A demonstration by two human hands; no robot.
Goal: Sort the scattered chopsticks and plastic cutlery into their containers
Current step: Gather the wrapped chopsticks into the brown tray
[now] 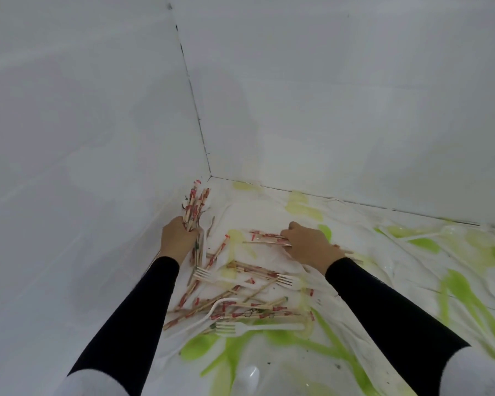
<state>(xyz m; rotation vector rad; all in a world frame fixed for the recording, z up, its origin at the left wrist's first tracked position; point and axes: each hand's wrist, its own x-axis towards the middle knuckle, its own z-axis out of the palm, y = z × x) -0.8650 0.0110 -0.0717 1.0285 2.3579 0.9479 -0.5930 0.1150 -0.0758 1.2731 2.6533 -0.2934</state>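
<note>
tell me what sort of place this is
Likely a plain indoor room corner, not a kitchen: two bare white walls meet, a white cloth with green leaf print covers the surface, and chopsticks and plastic forks lie scattered on it.

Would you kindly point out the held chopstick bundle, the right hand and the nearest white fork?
chopstick bundle (193, 205): head view, on the wrapped upper ends.
right hand (309, 245): head view, back of hand.
nearest white fork (262, 327): head view, mid-handle.

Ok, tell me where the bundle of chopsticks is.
Head view, left of centre: the left hand grips the bundle of chopsticks, tips toward the wall corner, just beyond the loose chopstick pile.
</note>
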